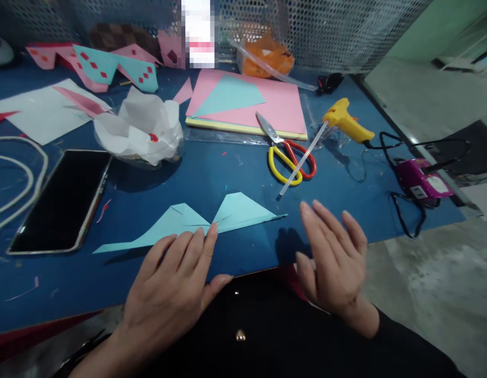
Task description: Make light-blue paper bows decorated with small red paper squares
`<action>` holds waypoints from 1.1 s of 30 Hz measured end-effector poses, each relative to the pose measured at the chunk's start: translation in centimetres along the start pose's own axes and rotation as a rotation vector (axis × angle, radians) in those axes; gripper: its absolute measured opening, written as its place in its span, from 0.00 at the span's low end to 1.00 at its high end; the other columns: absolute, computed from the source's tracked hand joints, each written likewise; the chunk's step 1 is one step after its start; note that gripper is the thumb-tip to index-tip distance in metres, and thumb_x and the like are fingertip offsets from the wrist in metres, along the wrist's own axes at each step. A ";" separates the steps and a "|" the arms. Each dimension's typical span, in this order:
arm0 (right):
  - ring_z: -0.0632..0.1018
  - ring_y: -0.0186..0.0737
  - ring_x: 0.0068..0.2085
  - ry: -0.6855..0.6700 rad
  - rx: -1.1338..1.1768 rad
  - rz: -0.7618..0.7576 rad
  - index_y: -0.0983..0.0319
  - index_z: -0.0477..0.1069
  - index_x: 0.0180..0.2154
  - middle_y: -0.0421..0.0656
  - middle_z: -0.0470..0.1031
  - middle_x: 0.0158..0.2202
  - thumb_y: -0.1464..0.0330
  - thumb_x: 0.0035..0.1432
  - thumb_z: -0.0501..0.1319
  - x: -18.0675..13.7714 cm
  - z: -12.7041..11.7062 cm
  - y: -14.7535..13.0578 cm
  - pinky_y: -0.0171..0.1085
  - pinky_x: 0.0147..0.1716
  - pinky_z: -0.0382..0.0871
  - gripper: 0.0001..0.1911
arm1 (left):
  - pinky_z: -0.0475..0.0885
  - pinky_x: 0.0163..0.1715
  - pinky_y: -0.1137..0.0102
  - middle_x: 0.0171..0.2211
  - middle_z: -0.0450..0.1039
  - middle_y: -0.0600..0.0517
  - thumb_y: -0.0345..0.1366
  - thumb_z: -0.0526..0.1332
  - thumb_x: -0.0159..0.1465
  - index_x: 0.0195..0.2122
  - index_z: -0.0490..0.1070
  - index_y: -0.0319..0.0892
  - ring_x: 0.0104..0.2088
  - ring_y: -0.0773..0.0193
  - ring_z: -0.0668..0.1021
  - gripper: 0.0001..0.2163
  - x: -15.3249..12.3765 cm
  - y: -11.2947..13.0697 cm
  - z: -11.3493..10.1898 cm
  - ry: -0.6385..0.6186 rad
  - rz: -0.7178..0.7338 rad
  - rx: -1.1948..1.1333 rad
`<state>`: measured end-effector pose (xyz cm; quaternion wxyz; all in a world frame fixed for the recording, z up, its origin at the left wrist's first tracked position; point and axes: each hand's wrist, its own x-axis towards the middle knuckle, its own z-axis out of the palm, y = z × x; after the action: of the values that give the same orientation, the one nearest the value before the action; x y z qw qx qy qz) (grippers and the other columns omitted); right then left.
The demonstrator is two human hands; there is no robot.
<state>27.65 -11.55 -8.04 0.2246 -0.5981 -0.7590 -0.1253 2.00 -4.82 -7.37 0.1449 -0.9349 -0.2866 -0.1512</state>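
A folded light-blue paper shape [235,212] lies flat on the blue table [211,173], with pointed wings to left and right. My left hand [176,283] rests flat on the table near the front edge, fingers stretched out, its fingertips pressing the middle of the paper. My right hand [332,257] hovers open just right of the paper's right tip, fingers apart, holding nothing.
Yellow and red scissors [286,155] and a yellow glue gun [348,123] with a glue stick lie at the right. A pink and blue paper stack [262,105] is behind. A phone [62,199], crumpled white paper [138,128] and a purple power strip [422,181] are nearby.
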 end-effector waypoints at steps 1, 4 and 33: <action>0.68 0.54 0.65 -0.022 0.058 -0.082 0.71 0.53 0.68 0.58 0.72 0.60 0.68 0.63 0.55 0.6 0.3 -0.7 0.56 0.63 0.59 0.34 | 0.67 0.47 0.55 0.45 0.80 0.35 0.47 0.57 0.69 0.57 0.70 0.25 0.43 0.46 0.79 0.27 0.1 0.0 -0.1 -0.007 -0.011 -0.011; 0.71 0.49 0.62 -0.143 0.246 -0.362 0.72 0.61 0.63 0.54 0.75 0.57 0.70 0.65 0.56 2.8 1.6 -3.1 0.49 0.60 0.65 0.26 | 0.67 0.49 0.55 0.46 0.80 0.38 0.45 0.56 0.70 0.56 0.72 0.28 0.44 0.48 0.80 0.23 0.0 -0.2 -0.5 -0.018 -0.085 -0.109; 0.66 0.48 0.41 -0.428 0.209 -0.476 0.70 0.61 0.64 0.48 0.69 0.41 0.60 0.70 0.51 6.6 3.3 -6.3 0.46 0.43 0.62 0.28 | 0.67 0.44 0.56 0.36 0.75 0.50 0.39 0.59 0.67 0.29 0.75 0.45 0.41 0.54 0.75 0.10 -2.2 -7.0 -1.3 -0.194 -0.606 -0.414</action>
<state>19.73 -6.05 -7.17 0.0846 -0.3907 -0.9160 0.0329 -4.09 -0.81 -5.66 -0.1261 -0.8271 -0.5260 -0.1527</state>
